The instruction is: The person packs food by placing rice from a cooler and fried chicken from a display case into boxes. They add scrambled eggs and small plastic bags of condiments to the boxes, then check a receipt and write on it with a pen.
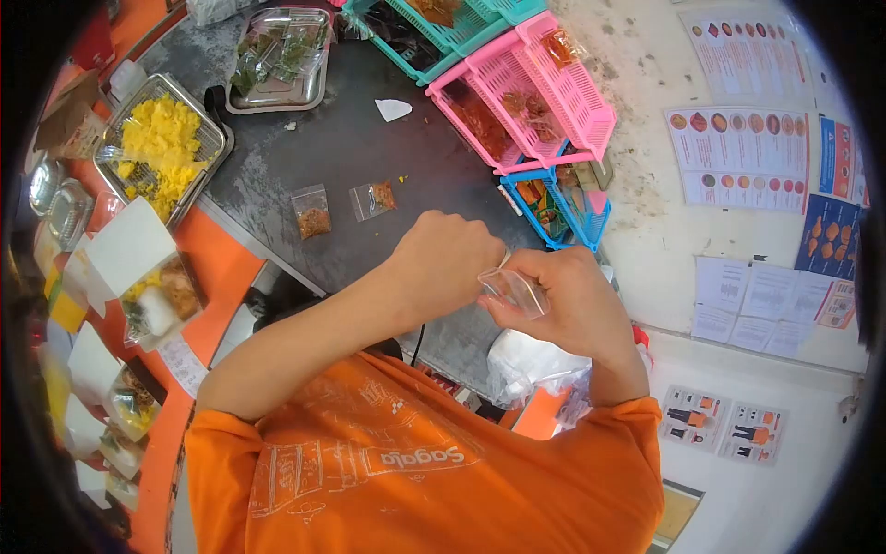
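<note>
Dark, scuffed counter (351, 157) across the upper middle; pale stained wall with menu posters (738, 157) at 3 o'clock.

Small clear bag (514, 290) at centre, lifted off the counter, hanging over its near edge between both hands. Left hand (448, 263) curled almost to a fist, fingertips pinching the bag's left edge. Right hand (577, 300) cupped behind and under it, thumb and fingers pinching the opposite side. Contents: cannot tell, looks near empty.

Two filled sachets (314, 214) (374, 198) flat on the counter at 11 o'clock of the hands, apart from each other and from the hands. Metal tray of yellow food (161, 148) at 10 o'clock, tray of greens (281, 60) at 12. Pink baskets (526, 92) at 1 o'clock, blue basket (554, 208) just below them, near the right hand. White plastic sack (531, 360) at 6 o'clock of the hands, under the right wrist. Open food boxes (157, 295) at 9 o'clock.

Risks, as judged:
- Thin, slick film held by fingertips only; likely to slip if either pinch eases. Nothing beneath but counter edge and lap, so a drop could land out of reach.
- Edges pulled apart too hard: could split a seam.
- Blue basket close to the right knuckles; a wide move could knock it.
- Crumbs loose on the counter; could cling to the film if set down there.
</note>
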Demonstrator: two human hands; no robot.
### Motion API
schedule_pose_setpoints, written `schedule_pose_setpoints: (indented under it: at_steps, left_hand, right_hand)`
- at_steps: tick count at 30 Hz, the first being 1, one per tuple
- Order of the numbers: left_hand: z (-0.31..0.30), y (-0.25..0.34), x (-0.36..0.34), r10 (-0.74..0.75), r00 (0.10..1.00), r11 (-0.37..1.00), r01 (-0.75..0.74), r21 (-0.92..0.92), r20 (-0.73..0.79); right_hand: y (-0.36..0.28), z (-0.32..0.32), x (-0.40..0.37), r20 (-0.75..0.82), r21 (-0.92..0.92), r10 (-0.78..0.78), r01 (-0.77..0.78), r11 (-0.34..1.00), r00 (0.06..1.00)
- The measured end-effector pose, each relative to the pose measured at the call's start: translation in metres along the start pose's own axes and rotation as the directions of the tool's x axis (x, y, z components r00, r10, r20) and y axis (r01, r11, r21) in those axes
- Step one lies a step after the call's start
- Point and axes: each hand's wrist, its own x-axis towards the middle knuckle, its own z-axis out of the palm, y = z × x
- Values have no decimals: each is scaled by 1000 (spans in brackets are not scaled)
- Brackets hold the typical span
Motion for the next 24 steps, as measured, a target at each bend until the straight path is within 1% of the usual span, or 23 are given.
schedule_pose_setpoints:
  at_steps: [3, 5, 6, 7, 9, 13, 17, 21, 23, 24]
  left_hand:
    - [1, -2, -3, 8, 999, 1000, -9, -18, -39]
    - [1, -2, -6, 22, 998, 999, -23, -24, -66]
    - [1, -2, -7, 36, 995, 999, -39, -31, -94]
    - [0, -1, -6, 37, 995, 999, -40, -31, -93]
    - [-3, 1, -5, 13, 1000, 1000, -14, -25, -29]
    - [-2, 3, -5, 24, 998, 1000, -25, -15, -49]
    - [-4, 5, -4, 27, 998, 998, -30, -50, -62]
    - [-6, 6, -5, 29, 998, 996, -34, -81, -58]
    - [-8, 8, -6, 43, 998, 995, -48, -91, -54]
    - [-10, 10, -7, 57, 997, 993, -62, -101, -50]
  right_hand:
    - [-2, -2, -1, -8, -7, 0, 0, 1000, 1000]
    - [-6, -6, -1, 34, 36, 54, -55, 998, 998]
    - [-6, -6, -1, 33, 36, 53, -54, 998, 998]
    - [-5, -5, -2, 16, 25, 42, -42, 999, 999]
    - [-5, -6, -3, -1, 13, 31, -31, 999, 1000]
    - [-5, -7, -5, 14, -8, 42, -42, 999, 999]
    - [-6, -11, -7, 20, 17, 69, -69, 997, 997]
    - [-1, -10, -10, -3, 16, 55, -55, 998, 998]
    - [5, -13, -11, 74, 212, 46, -61, 975, 996]
    - [9, -16, -13, 69, 213, 44, -58, 975, 997]
